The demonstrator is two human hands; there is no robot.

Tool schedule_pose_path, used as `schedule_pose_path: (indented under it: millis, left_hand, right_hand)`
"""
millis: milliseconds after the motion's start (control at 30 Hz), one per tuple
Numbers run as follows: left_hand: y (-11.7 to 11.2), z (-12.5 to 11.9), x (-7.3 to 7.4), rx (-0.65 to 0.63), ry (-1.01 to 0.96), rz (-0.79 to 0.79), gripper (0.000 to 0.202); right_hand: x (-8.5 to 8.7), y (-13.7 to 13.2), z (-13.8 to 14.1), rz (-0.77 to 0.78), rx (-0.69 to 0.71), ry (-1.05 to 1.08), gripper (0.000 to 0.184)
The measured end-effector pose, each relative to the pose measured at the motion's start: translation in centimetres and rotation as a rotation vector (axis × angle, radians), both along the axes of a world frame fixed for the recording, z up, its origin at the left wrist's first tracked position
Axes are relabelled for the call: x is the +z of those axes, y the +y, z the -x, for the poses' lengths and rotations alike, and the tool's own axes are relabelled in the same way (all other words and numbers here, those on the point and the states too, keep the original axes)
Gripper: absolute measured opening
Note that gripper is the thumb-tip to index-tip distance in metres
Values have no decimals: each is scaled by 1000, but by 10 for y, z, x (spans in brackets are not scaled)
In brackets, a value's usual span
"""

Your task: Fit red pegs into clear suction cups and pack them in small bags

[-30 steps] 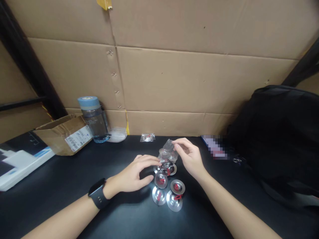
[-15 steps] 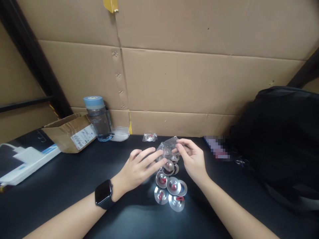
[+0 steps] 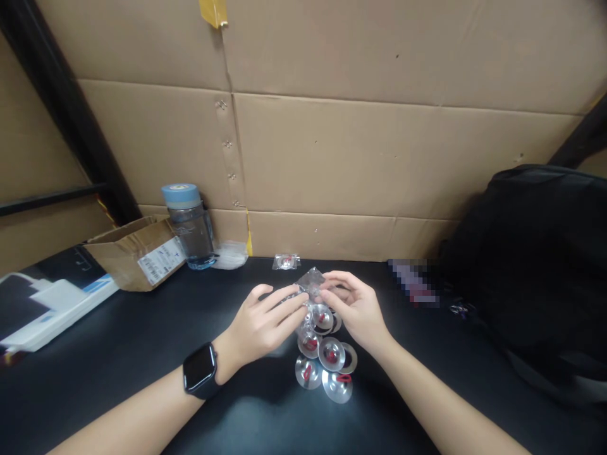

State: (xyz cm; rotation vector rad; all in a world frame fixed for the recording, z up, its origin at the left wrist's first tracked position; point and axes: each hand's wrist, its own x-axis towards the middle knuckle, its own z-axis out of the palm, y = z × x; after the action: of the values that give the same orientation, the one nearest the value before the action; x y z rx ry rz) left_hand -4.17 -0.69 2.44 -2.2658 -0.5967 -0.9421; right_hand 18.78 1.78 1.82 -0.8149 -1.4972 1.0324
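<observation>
A small clear plastic bag (image 3: pixel 312 282) is between my hands, above the far end of a pile of round, shiny discs with red loops. My right hand (image 3: pixel 358 309) pinches the bag's right side between thumb and fingers. From the left, my left hand (image 3: pixel 265 319) meets the bag with its fingertips, its thumb hidden underneath. Below the hands, a disc (image 3: pixel 331 354) overlaps a ring-like one (image 3: pixel 349 358). Two more, a left disc (image 3: pixel 308 371) and a right disc (image 3: pixel 337 387), lie nearest to me.
A bagged disc (image 3: pixel 286 261) lies at the back of the black table (image 3: pixel 237 411). Leftward are a water bottle (image 3: pixel 190 230), an open cardboard box (image 3: pixel 126 262), clear plastic sleeves (image 3: pixel 231 254) and a white power strip (image 3: pixel 57 316). A black backpack (image 3: pixel 535 272) stands on the right.
My right hand and the bag have moved slightly left, closer to my left hand. The discs near the far end of the pile show more clearly.
</observation>
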Motion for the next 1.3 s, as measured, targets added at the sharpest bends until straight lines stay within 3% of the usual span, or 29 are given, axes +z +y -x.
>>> schedule_pose_path:
  millis: [200,367,533,633,700,767,833,933,1000,1167,1300]
  left_hand:
    - [3,1,-5,40,-23,14,15]
    - [6,3,-9,86,5,34,14]
    - [9,5,-11,126,44,85,15]
    - [10,6,-13,116,21,103,13]
    - [9,5,-14,87,-49,158,9]
    - [7,3,-14,60,-204,319,9]
    - [5,-1,-12,4,-428,610,10]
    - [6,-4,-11,-183,-728,1103,15]
    - [9,-4,-12,-296,-844,1299,21]
    - [19,-1,-18,-356,-985,1484,37]
    - [22,3,-17,-342,-1073,1532,48]
  right_hand:
    - [-4,0,2,-28,42,-170,65]
    - [-10,2,3,28,55,-200,50]
    - [-8,9,-2,-26,-23,-155,43]
    - [-4,11,-6,-108,-65,-252,30]
    - [-1,10,-9,-246,-85,-394,30]
    - [3,8,-10,-396,-69,-525,40]
    - [5,6,-10,-461,-33,-572,43]
    - [5,5,-9,-326,48,-471,32]
    - [3,6,-9,-174,127,-361,25]
    - [-4,13,-12,52,214,-151,37]
    - [-3,15,-15,164,202,-44,46]
